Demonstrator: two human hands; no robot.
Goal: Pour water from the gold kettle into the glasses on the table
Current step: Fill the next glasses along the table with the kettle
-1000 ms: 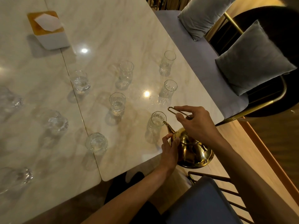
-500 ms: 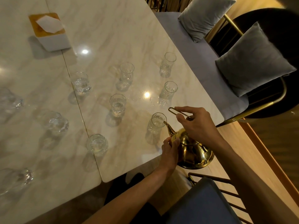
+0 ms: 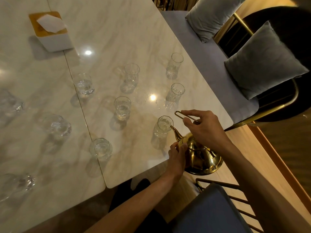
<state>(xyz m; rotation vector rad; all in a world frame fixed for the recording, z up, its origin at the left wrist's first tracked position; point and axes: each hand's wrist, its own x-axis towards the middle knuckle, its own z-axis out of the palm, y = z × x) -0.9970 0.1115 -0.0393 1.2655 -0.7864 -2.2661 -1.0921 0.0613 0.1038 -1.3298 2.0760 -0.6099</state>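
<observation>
The gold kettle is tilted over the near right corner of the marble table. Its spout tip sits at the rim of a clear glass. My right hand grips the kettle's thin wire handle from above. My left hand steadies the kettle's neck below the spout. Several other clear glasses stand spread over the table, among them one in the middle, one behind the spout and one near the front edge.
A white tissue box with a wooden lid stands at the back left. Right of the table runs a grey bench seat with two grey cushions. A blue-seated chair with a gold frame is below my arms.
The kettle's spout has stayed at the rim of the near glass. Both hands keep their hold; the view has shifted only slightly.
</observation>
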